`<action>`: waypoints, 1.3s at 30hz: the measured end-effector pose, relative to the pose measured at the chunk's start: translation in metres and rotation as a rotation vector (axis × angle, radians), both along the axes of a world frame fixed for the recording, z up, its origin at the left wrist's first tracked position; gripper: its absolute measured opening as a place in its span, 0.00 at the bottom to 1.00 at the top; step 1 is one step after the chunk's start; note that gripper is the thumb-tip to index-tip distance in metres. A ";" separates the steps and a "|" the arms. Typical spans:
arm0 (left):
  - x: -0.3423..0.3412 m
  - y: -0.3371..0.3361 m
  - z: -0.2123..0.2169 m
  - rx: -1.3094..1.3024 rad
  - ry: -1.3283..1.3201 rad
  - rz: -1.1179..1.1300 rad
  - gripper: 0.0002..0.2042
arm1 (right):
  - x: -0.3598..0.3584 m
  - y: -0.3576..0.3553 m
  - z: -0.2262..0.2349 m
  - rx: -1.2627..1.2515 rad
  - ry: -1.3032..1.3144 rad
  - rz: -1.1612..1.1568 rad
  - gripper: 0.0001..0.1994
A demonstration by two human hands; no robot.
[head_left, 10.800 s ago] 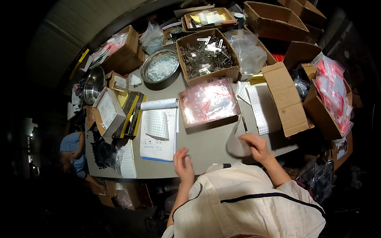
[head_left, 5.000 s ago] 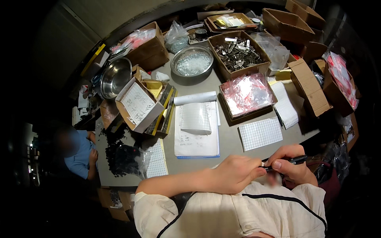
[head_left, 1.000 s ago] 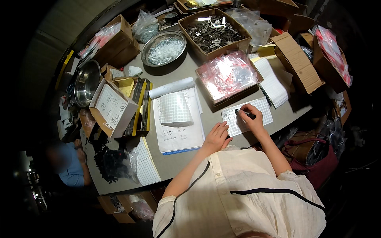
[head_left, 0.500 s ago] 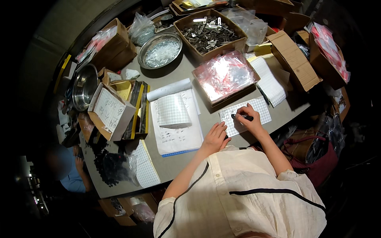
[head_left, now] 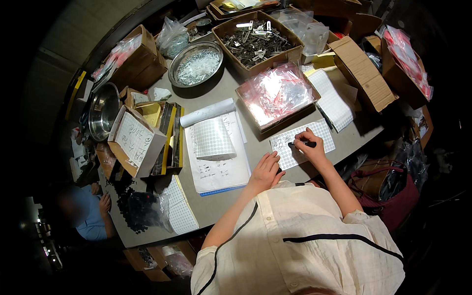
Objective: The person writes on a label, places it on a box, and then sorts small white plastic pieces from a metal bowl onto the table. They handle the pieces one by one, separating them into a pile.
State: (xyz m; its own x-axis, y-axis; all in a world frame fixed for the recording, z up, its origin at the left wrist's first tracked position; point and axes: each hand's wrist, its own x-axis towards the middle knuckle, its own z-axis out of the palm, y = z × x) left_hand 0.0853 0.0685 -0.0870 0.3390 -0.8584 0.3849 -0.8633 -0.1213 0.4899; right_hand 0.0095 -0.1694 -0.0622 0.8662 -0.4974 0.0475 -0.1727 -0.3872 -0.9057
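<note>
A sheet of small round stickers point(head_left: 322, 137) lies in front of me at the table's near edge, with dark handwriting on its left part. My right hand point(head_left: 313, 151) is closed round a black marker pen point(head_left: 309, 144); its tip is at the sheet, beside the writing. My left hand point(head_left: 266, 172) rests flat with fingers stretched out, their tips at the sheet's lower left edge, holding nothing. To its left lies a stack of papers point(head_left: 216, 178) on a blue board, with a curled sticker sheet point(head_left: 215, 140) on top.
Beyond the sheet stands an open box of clear red-edged bags point(head_left: 278, 96). Farther back are a carton of dark metal parts point(head_left: 253, 44) and a steel bowl of small clear pieces point(head_left: 196, 66). Small boxes point(head_left: 137, 142) stand at left. A person in blue point(head_left: 91, 216) sits at far left.
My right hand has shifted slightly to the right with the marker, and more dark strokes show on the sticker sheet. My left hand stays nearly still. The view has shifted a little.
</note>
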 end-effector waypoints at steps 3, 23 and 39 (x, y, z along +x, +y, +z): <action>0.000 0.000 0.000 0.002 0.007 -0.003 0.16 | 0.002 0.007 0.000 0.134 -0.043 -0.113 0.07; 0.001 0.000 0.002 -0.004 0.000 -0.008 0.17 | 0.000 0.002 0.010 0.062 -0.039 -0.148 0.08; 0.002 0.000 0.007 -0.011 0.019 -0.009 0.16 | -0.005 0.006 0.007 0.144 -0.070 -0.093 0.06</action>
State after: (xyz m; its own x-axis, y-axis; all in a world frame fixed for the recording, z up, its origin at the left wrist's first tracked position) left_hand 0.0872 0.0684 -0.0803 0.3389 -0.8572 0.3878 -0.8546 -0.1081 0.5078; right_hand 0.0046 -0.1638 -0.0551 0.8134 -0.5811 0.0283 -0.1363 -0.2375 -0.9618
